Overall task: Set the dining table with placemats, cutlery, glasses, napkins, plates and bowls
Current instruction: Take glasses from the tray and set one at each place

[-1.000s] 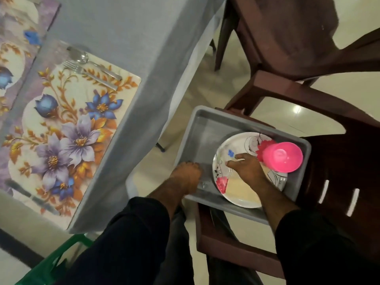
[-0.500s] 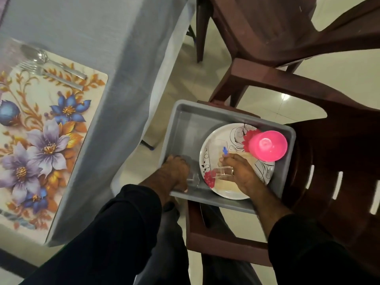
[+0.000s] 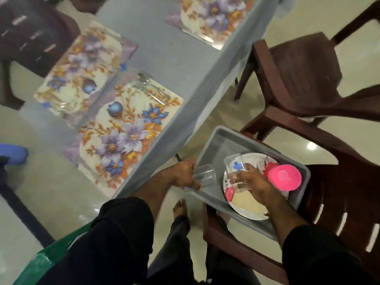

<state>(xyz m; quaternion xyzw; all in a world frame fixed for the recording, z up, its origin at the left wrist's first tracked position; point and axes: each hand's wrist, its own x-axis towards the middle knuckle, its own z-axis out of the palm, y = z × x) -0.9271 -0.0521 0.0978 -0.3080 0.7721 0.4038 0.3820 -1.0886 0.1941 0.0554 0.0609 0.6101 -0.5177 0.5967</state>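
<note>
My left hand [image 3: 181, 175] grips a clear glass [image 3: 204, 175] over the left rim of a grey tub [image 3: 218, 145] that sits on a brown chair. My right hand [image 3: 251, 184] holds a second clear glass [image 3: 234, 163] above a floral plate [image 3: 246, 204] in the tub. A pink bowl [image 3: 284, 177] lies upside down on the plate. On the grey-clothed table, the nearest floral placemat [image 3: 125, 136] carries a fork and spoon [image 3: 150, 89] at its far edge. Two more placemats [image 3: 82, 64] lie farther along.
A brown chair [image 3: 298, 75] stands beyond the tub, another dark chair [image 3: 26, 36] at the table's far left. A green object [image 3: 51, 256] sits on the floor by my left leg. My bare foot [image 3: 180, 208] shows on the tiled floor.
Both hands have lifted out of the tub, each now holding a clear glass. The view has swung back, showing more of the table.
</note>
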